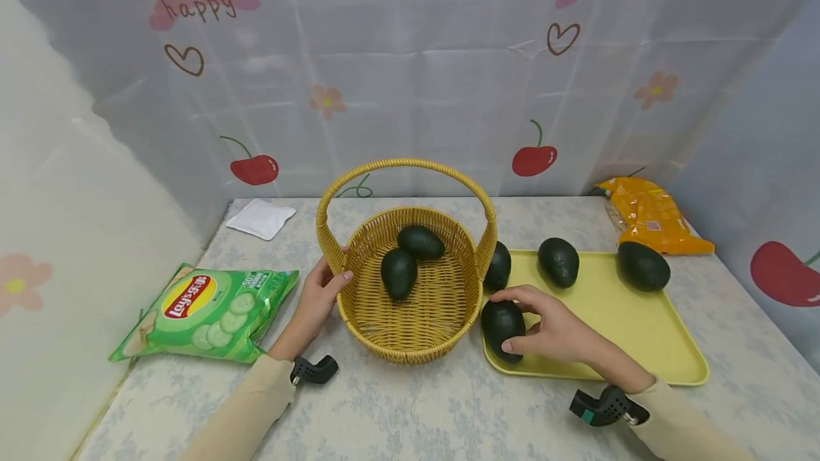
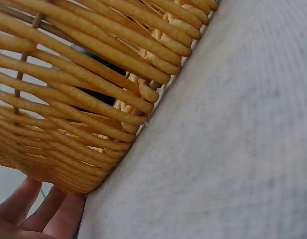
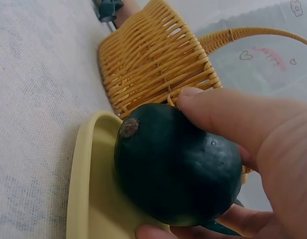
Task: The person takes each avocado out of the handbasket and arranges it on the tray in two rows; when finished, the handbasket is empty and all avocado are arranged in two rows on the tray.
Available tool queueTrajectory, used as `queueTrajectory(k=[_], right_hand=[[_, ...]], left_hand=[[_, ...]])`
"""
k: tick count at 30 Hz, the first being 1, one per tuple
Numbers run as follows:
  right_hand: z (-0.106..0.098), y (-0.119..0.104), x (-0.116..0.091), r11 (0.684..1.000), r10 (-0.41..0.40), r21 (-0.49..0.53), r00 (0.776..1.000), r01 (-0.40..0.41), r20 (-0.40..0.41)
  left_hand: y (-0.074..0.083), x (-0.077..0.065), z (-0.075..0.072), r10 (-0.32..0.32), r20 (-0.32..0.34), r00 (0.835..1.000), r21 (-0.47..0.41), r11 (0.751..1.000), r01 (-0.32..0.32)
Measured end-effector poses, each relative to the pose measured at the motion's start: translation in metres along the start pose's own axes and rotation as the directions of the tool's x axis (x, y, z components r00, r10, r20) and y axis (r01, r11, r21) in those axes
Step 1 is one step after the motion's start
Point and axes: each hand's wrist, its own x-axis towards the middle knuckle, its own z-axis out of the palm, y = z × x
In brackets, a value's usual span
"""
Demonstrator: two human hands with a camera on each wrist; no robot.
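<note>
A yellow wicker basket point(image 1: 410, 356) with a tall arched handle stands mid-table, two dark green avocados point(image 1: 398, 274) lying inside. My left hand point(image 1: 320, 292) holds the basket's left side near the foot of the handle; the left wrist view has its fingers point(image 2: 63, 214) against the weave. With thumb and fingers, my right hand point(image 1: 554, 329) grips an avocado point(image 1: 502, 326) at the left end of the yellow tray point(image 1: 640, 333). In the right wrist view this avocado point(image 3: 178, 164) overlaps the tray rim, the basket behind it. Three more avocados point(image 1: 559, 262) are at the tray's far side.
A green chip bag point(image 1: 211, 311) lies left of the basket, close to my left forearm. Behind it is a small white packet point(image 1: 260, 219). An orange snack bag point(image 1: 653, 215) sits at the back right, beyond the tray. Patterned curtain point(image 1: 410, 77) hangs along the table's back edge.
</note>
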Motion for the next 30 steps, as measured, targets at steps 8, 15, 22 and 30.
queueTrajectory(k=[8, 15, 22, 30], right_hand=[[-0.0009, 0.0032, 0.0008, 0.999, 0.033, -0.008, 0.999, -0.033, -0.022], [-0.0041, 0.0026, 0.0004, 0.999, 0.048, -0.022, 0.998, -0.049, -0.039], [-0.0037, 0.0025, 0.0006, 0.999, 0.026, -0.022, 1.000, -0.026, -0.017], [-0.0039, 0.0011, 0.0007, 0.999, 0.031, -0.040, 0.999, -0.031, -0.015]], left_hand=[[0.0002, 0.0000, 0.0003, -0.002, -0.001, 1.000, -0.002, 1.000, 0.002], [-0.0007, 0.0006, 0.0003, 0.003, -0.005, 1.000, -0.011, 1.000, -0.003], [-0.0012, 0.0006, -0.0001, 0.001, -0.004, 1.000, -0.006, 1.000, -0.001], [-0.0016, 0.0009, -0.0004, -0.002, -0.001, 1.000, -0.001, 1.000, 0.002]])
